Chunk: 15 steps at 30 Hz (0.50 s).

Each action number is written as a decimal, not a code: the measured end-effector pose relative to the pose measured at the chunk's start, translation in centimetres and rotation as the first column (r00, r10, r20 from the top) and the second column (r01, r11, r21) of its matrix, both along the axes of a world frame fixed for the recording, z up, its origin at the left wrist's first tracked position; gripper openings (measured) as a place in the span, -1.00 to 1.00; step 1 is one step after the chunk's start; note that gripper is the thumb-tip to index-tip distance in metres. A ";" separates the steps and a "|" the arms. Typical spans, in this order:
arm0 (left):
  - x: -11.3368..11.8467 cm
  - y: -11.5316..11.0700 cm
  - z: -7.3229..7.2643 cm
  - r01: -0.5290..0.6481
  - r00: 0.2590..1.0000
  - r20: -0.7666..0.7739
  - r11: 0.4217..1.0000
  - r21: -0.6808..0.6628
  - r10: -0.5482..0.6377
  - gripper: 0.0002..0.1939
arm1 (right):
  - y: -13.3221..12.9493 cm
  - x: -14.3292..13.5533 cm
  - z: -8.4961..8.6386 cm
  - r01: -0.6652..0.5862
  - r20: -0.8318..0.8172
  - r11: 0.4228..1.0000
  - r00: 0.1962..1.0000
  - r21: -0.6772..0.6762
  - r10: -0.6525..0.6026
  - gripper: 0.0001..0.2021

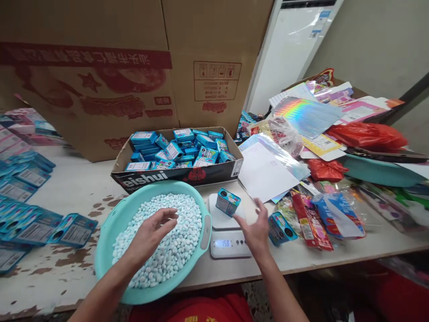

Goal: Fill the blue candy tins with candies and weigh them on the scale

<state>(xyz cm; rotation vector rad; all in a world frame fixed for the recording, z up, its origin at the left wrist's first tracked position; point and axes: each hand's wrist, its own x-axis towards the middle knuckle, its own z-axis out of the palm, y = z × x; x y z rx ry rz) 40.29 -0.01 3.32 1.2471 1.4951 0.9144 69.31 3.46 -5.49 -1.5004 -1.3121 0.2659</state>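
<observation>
My left hand (pixel 152 235) hovers over a turquoise basin (pixel 197 188) filled with small white and pale blue candies (pixel 174 255); its fingers are apart and nothing shows in them. A small blue box (pixel 228 202) stands on the plate of a white kitchen scale (pixel 216 252), whose display reads 158. Just right of that box, my right hand (pixel 254 228) is spread open, its thumb tip close to the box's lower corner; whether they touch I cannot tell. Another blue box (pixel 281 229) lies on the table to the right of this hand.
Behind the basin stands a carton tray (pixel 214 175) heaped with blue boxes. More blue boxes (pixel 75 230) are lined up at the left. A tall cardboard carton (pixel 134 27) rises at the back. White sheets (pixel 268 174), a red packet (pixel 310 221) and various packaging cover the right side.
</observation>
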 end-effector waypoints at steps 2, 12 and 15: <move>0.4 -0.3 -0.5 -0.076 0.985 0.151 0.997 -0.025 0.079 -0.51 | 1.9 -1.8 0.4 -0.157 -0.135 0.981 0.981 -0.115 0.141 -0.51; 2.7 2.2 -0.5 -0.353 0.355 0.731 0.808 -0.472 0.583 -0.63 | 2.3 -8.1 8.0 -0.607 0.440 0.768 0.757 0.202 0.483 -0.77; 2.7 3.0 -0.1 -0.360 0.238 0.767 0.787 -0.500 0.596 -0.65 | 2.2 -9.9 7.4 -0.626 0.485 0.764 0.723 0.158 0.492 -0.79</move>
